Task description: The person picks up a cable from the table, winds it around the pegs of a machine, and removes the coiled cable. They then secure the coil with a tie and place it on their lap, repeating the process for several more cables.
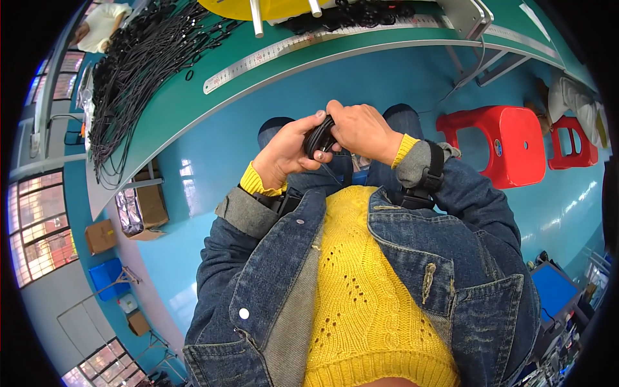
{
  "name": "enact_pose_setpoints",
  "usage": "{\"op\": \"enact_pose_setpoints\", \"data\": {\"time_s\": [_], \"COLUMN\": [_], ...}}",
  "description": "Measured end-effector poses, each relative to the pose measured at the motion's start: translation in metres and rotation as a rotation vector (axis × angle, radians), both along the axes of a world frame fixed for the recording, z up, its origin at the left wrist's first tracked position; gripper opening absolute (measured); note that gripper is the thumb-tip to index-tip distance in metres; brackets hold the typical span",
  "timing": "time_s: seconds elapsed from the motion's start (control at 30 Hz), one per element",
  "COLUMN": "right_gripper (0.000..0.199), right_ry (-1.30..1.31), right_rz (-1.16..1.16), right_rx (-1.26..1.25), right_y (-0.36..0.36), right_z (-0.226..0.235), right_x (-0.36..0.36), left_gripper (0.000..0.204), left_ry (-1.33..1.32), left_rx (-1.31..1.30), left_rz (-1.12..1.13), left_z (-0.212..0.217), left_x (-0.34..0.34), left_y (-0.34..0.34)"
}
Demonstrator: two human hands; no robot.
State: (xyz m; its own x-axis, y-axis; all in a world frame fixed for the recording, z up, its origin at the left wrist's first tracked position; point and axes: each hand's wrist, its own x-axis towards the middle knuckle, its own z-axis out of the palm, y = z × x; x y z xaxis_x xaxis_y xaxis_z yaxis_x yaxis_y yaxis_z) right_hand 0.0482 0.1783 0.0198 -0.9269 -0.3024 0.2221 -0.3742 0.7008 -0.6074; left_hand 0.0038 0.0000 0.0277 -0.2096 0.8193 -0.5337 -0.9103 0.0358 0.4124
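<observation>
Both hands, the left hand (284,153) and right hand (361,129), clamp their grip around a small black cable coil (318,138) above the lap, apparently keeping its loops tight, below the green counter (174,106) strewn with black cords (135,71).

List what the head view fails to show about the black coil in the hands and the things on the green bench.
- Black coiled cable: mostly covered by the left hand and right hand; its ends are hidden.
- Loose cable pile: strands too fine and tangled to count.
- Steel ruler: markings too small and bent by the fisheye.
- Yellow thing: cut off by the top edge.
</observation>
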Motion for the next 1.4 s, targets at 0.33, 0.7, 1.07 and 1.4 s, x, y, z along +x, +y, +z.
{"op": "enact_pose_setpoints", "data": {"time_s": [0.33, 0.7, 1.07, 1.4], "right_gripper": [0.018, 0.020, 0.022, 0.033], "right_ry": [-0.056, -0.095, -0.311, -0.091], "right_rz": [0.054, 0.031, 0.185, -0.045], "right_rx": [-0.031, -0.024, -0.383, -0.163], "right_y": [0.001, -0.005, 0.006, -0.045], "right_z": [-0.012, -0.011, 0.004, -0.031], "right_x": [0.004, 0.012, 0.006, -0.008], "left_gripper": [0.027, 0.016, 0.020, 0.011], "left_ry": [-0.005, 0.757, 1.243, 1.649], "left_rx": [0.019, -0.545, -0.505, -0.763], "left_rz": [0.078, -0.277, -0.131, 0.033], "left_z": [0.003, 0.016, -0.005, -0.049], "left_x": [0.021, 0.028, 0.026, 0.043], "left_y": [0.000, 0.027, 0.009, 0.008]}}
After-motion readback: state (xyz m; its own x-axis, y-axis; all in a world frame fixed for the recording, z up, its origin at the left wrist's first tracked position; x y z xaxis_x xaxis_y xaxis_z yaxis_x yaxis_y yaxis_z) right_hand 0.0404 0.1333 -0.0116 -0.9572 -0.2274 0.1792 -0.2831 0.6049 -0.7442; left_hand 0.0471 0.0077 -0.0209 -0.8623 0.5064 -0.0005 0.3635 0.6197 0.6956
